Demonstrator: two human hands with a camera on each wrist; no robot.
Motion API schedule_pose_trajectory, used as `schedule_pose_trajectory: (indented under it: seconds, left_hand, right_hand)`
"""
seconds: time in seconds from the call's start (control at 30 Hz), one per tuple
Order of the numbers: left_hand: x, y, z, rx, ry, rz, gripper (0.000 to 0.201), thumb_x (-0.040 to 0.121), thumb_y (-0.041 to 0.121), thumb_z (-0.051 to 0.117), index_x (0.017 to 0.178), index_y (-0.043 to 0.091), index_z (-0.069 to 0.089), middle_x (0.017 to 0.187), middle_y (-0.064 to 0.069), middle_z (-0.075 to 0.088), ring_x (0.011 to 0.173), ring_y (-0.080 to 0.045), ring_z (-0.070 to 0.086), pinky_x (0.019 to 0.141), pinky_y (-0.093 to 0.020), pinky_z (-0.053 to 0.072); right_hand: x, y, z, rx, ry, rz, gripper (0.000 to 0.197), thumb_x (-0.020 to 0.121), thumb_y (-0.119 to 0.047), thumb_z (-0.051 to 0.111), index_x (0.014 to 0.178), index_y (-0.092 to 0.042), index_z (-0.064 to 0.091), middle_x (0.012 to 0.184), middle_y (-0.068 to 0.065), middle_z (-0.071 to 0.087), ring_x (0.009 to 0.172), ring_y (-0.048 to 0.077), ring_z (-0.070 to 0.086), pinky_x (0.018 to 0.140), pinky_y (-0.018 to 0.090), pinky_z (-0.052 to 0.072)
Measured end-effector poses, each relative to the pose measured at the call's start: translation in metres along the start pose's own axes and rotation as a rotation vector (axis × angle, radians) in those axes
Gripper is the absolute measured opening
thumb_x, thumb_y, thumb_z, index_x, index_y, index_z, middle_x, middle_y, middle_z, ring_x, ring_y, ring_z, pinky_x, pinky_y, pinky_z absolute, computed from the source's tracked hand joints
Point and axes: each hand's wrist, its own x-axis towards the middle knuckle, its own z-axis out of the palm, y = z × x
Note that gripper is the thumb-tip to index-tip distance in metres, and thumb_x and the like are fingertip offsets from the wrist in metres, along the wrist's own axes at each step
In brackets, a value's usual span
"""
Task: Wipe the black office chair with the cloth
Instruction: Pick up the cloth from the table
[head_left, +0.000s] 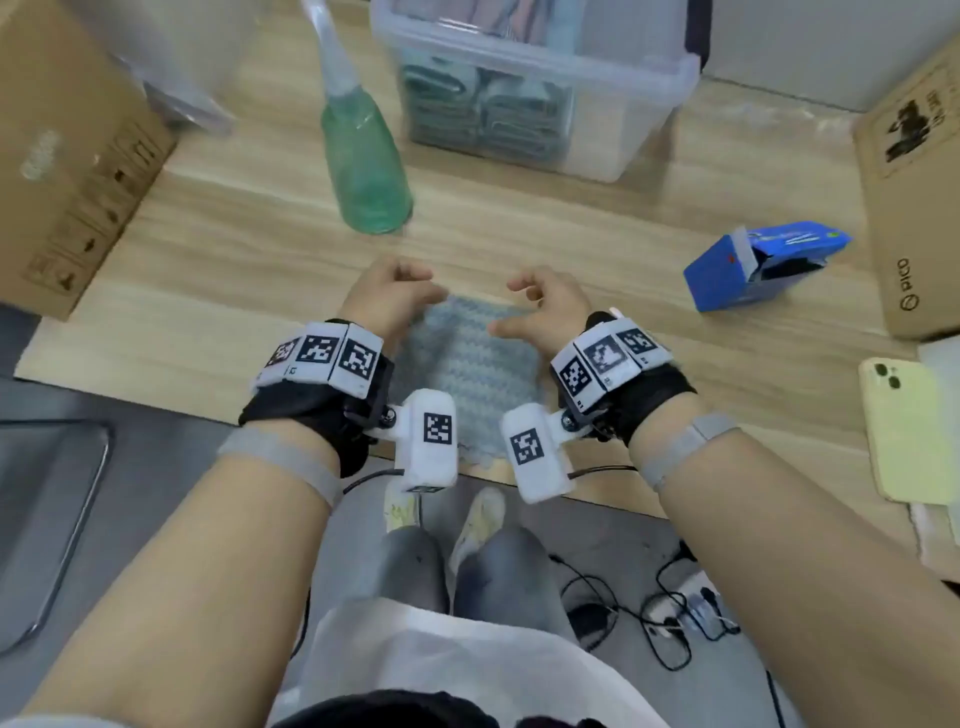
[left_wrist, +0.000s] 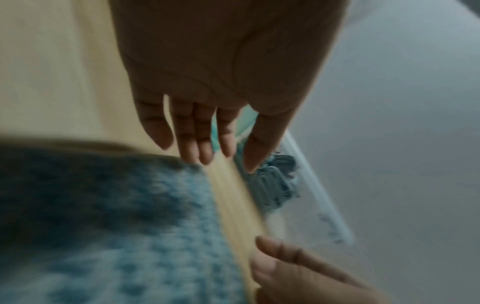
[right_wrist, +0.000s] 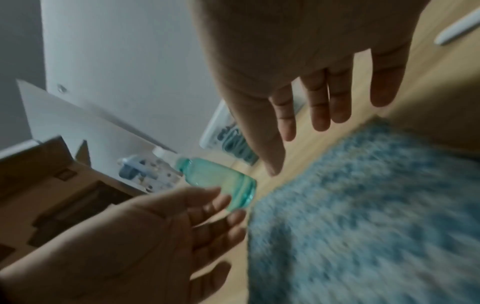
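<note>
A blue-grey knitted cloth (head_left: 467, 364) lies flat on the wooden table (head_left: 234, 270), near its front edge. My left hand (head_left: 400, 291) hovers over the cloth's far left corner and my right hand (head_left: 535, 306) over its far right corner. In the left wrist view the left hand (left_wrist: 202, 133) has relaxed, nearly straight fingers above the cloth (left_wrist: 103, 226) and holds nothing. The right wrist view shows the right hand (right_wrist: 311, 98) likewise empty over the cloth (right_wrist: 363, 205). No black office chair shows in any view.
Behind the cloth stand a green spray bottle (head_left: 363, 166) and a clear bin (head_left: 649, 130) of folded cloths. Cardboard boxes (head_left: 67, 171) (head_left: 914, 208) flank the table. A blue carton (head_left: 753, 265) and a yellow phone (head_left: 904, 431) lie at right. Cables (head_left: 649, 613) trail on the floor.
</note>
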Motion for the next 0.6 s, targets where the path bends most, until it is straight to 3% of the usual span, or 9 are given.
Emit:
schedule_pose_trajectory:
  seconds: [0.03, 0.1, 0.2, 0.23, 0.33, 0.4, 0.47, 0.53, 0.6]
  left_hand:
    - [0.001, -0.013, -0.004, 0.033, 0.037, -0.014, 0.023, 0.078, 0.01, 0.064, 0.074, 0.022, 0.045, 0.073, 0.001, 0.047, 0.073, -0.018, 0.047, 0.054, -0.019, 0.039]
    - [0.005, -0.038, -0.012, 0.131, 0.109, -0.092, 0.027, 0.074, 0.016, 0.07, 0.088, 0.016, 0.047, 0.088, -0.005, 0.051, 0.089, -0.022, 0.051, 0.072, -0.029, 0.043]
    - [-0.003, -0.059, -0.017, 0.128, 0.101, -0.142, 0.05, 0.072, 0.02, 0.073, 0.114, 0.006, 0.05, 0.108, -0.01, 0.053, 0.114, -0.027, 0.053, 0.1, -0.038, 0.04]
    - [-0.005, -0.06, -0.017, 0.115, 0.077, -0.15, 0.051, 0.073, 0.021, 0.073, 0.116, 0.004, 0.052, 0.109, -0.01, 0.055, 0.116, -0.027, 0.053, 0.101, -0.038, 0.04]
    - [-0.018, -0.058, -0.015, 0.075, -0.034, -0.166, 0.031, 0.07, 0.025, 0.075, 0.089, 0.004, 0.064, 0.092, -0.01, 0.067, 0.096, -0.029, 0.064, 0.085, -0.037, 0.053]
    - [-0.024, -0.062, -0.02, 0.062, -0.025, -0.17, 0.034, 0.069, 0.028, 0.075, 0.089, 0.001, 0.068, 0.096, -0.014, 0.07, 0.091, -0.03, 0.066, 0.086, -0.04, 0.054]
    - [-0.033, -0.068, -0.033, -0.036, -0.002, -0.167, 0.022, 0.073, 0.024, 0.072, 0.084, 0.006, 0.067, 0.099, -0.015, 0.069, 0.091, -0.03, 0.066, 0.088, -0.041, 0.053]
    - [-0.045, -0.077, -0.054, -0.215, 0.022, -0.143, 0.009, 0.078, 0.019, 0.067, 0.083, 0.011, 0.064, 0.097, -0.013, 0.068, 0.087, -0.028, 0.066, 0.085, -0.039, 0.054]
    - [-0.063, -0.092, -0.082, -0.346, 0.082, -0.092, 0.002, 0.082, 0.017, 0.062, 0.084, 0.016, 0.063, 0.096, -0.011, 0.067, 0.085, -0.025, 0.065, 0.083, -0.037, 0.054]
  right_hand:
    - [-0.002, 0.002, 0.003, -0.089, -0.041, 0.02, 0.052, 0.067, -0.03, 0.076, 0.112, -0.022, 0.05, 0.125, 0.009, 0.043, 0.113, 0.026, 0.045, 0.096, 0.037, 0.041]
    - [-0.001, 0.008, 0.01, -0.257, -0.076, 0.04, 0.064, 0.067, -0.035, 0.075, 0.121, -0.023, 0.043, 0.13, 0.01, 0.037, 0.123, 0.029, 0.035, 0.101, 0.04, 0.036]
    - [-0.001, 0.012, 0.023, -0.393, -0.053, 0.058, 0.069, 0.068, -0.037, 0.074, 0.125, -0.026, 0.038, 0.132, 0.007, 0.036, 0.127, 0.028, 0.027, 0.103, 0.045, 0.031]
    - [0.0, 0.012, 0.026, -0.42, -0.042, 0.065, 0.068, 0.068, -0.038, 0.074, 0.125, -0.025, 0.038, 0.131, 0.006, 0.039, 0.127, 0.028, 0.028, 0.102, 0.045, 0.03]
    - [0.0, 0.007, 0.038, -0.486, -0.06, 0.074, 0.053, 0.07, -0.044, 0.071, 0.115, -0.023, 0.051, 0.123, 0.006, 0.052, 0.122, 0.03, 0.035, 0.096, 0.044, 0.03]
    - [-0.005, -0.001, 0.049, -0.481, -0.107, 0.033, 0.043, 0.068, -0.049, 0.07, 0.102, -0.024, 0.06, 0.113, 0.006, 0.059, 0.118, 0.03, 0.039, 0.095, 0.042, 0.033]
    - [-0.012, -0.013, 0.064, -0.386, -0.15, -0.03, 0.032, 0.061, -0.052, 0.072, 0.081, -0.028, 0.064, 0.102, 0.007, 0.065, 0.109, 0.03, 0.051, 0.095, 0.045, 0.041]
    - [-0.024, -0.032, 0.08, -0.241, -0.21, -0.08, 0.024, 0.059, -0.045, 0.075, 0.064, -0.027, 0.06, 0.09, 0.007, 0.07, 0.094, 0.029, 0.062, 0.09, 0.048, 0.048]
    - [-0.036, -0.053, 0.101, -0.123, -0.294, -0.119, 0.019, 0.063, -0.031, 0.078, 0.064, -0.025, 0.059, 0.088, 0.009, 0.072, 0.087, 0.03, 0.066, 0.087, 0.049, 0.052]
